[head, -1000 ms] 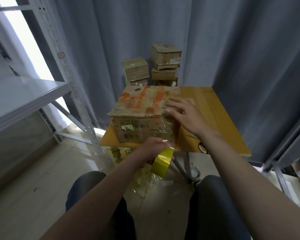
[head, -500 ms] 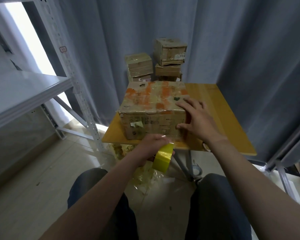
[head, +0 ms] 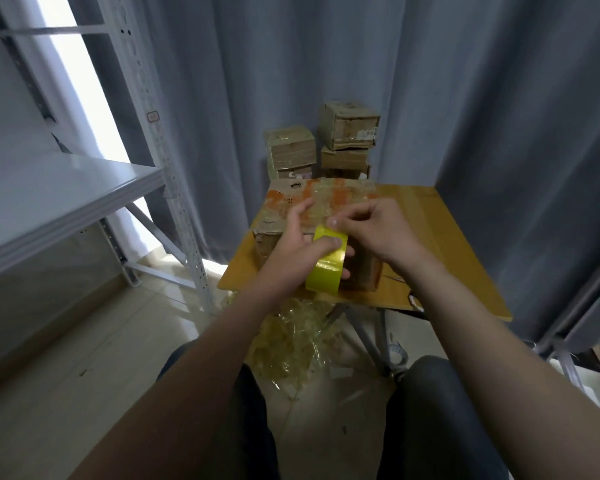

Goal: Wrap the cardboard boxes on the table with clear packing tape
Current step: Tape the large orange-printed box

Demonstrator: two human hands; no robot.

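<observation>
The person is between strips of tape: the step in hand looks like finding the loose end on the roll (head: 326, 271). The left grip (head: 291, 251) holds the roll just above the near side of the box (head: 326, 199), thumb pressed on its outer face, other fingers wrapped beneath, forefinger stretched over the box top. The right grip (head: 381, 233) is curled, thumb and forefinger pinching at the roll's upper edge; whether a free end is caught between them cannot be told. The box sits on the tabletop (head: 447, 244) near its left front corner, its top already glossy with tape. The next move probably calls for peeling the end free, sticking it to the box, and drawing the roll away while the other grip smooths the strip down.
</observation>
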